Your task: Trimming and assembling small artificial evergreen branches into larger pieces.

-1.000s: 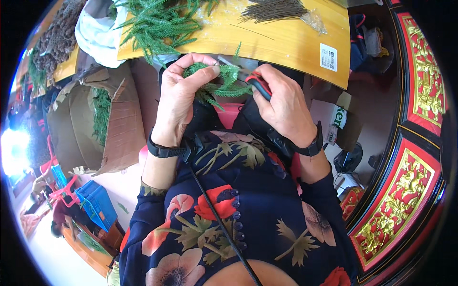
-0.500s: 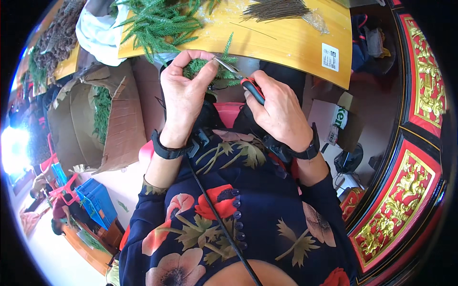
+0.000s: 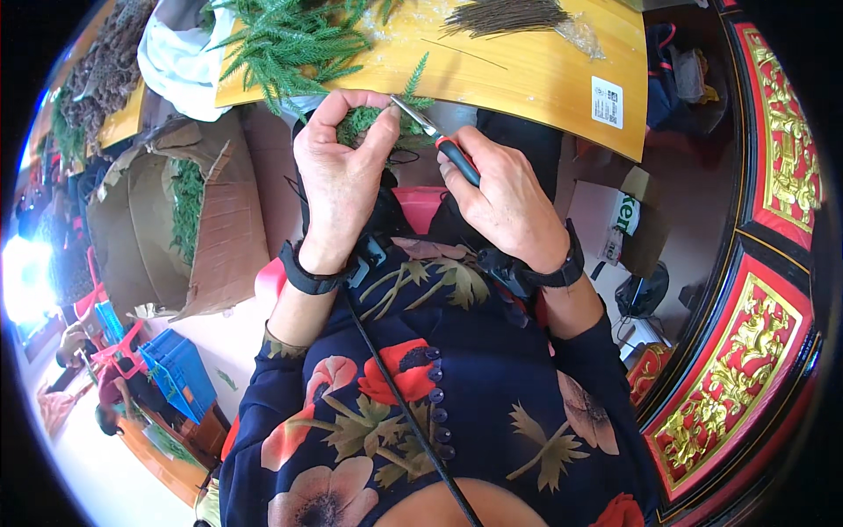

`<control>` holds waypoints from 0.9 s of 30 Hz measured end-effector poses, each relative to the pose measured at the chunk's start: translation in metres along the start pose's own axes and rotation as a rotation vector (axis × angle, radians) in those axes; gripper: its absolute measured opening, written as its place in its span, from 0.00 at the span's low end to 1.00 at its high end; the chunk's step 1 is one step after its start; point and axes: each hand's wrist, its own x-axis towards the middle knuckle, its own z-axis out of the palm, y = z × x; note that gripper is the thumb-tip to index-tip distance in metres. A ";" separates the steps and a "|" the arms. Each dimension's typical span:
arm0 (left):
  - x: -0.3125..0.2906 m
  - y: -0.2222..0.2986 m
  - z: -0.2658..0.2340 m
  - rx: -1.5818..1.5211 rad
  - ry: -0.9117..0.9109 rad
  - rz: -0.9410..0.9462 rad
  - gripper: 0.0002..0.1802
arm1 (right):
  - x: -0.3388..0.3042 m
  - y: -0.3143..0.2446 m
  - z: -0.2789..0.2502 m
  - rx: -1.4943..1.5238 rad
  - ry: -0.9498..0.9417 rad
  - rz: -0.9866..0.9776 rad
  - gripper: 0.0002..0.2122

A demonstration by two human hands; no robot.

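My left hand [image 3: 341, 176] is closed, thumb and forefinger pinched around a green artificial sprig [image 3: 416, 79]; its fronds show behind and beyond the fingers. My right hand [image 3: 511, 198] grips pliers [image 3: 458, 161] with red and black handles. Their metal jaws point up and left, and the tip meets the left thumb and forefinger. Exactly what the jaws bite on is too small to see. Both hands are held above my lap, just short of the table's near edge.
On the yellow table [image 3: 518, 83] lie a heap of green sprigs [image 3: 294, 44], a bundle of thin brown stems [image 3: 507, 16] and a white label. An open cardboard box [image 3: 224, 224] with greenery stands at left. Beyond it are a blue crate [image 3: 178, 373] and another person. Red-gold carved panels line the right.
My right hand has shifted slightly left, and the pliers have turned to a steeper slant. The jaw tip sits a little higher at the left fingertips. The left hand is nearly still.
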 end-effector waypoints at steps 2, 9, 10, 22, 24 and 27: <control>-0.002 0.002 0.000 0.028 -0.003 -0.046 0.05 | 0.000 0.000 0.000 -0.006 0.002 -0.010 0.07; 0.005 -0.008 0.000 -0.116 -0.078 -0.099 0.06 | 0.005 0.009 0.003 -0.022 0.069 -0.016 0.07; 0.006 -0.009 -0.001 -0.148 -0.116 -0.148 0.06 | 0.007 0.011 0.003 -0.046 0.094 -0.022 0.07; 0.019 -0.031 -0.029 -0.445 -0.047 -0.549 0.05 | 0.042 -0.010 0.021 -1.034 0.211 -0.229 0.07; 0.019 -0.032 -0.034 -0.453 -0.018 -0.543 0.05 | 0.050 -0.017 0.022 -1.112 0.231 -0.289 0.06; 0.019 -0.030 -0.039 -0.472 0.035 -0.530 0.05 | 0.059 -0.030 0.019 -1.269 0.278 -0.407 0.06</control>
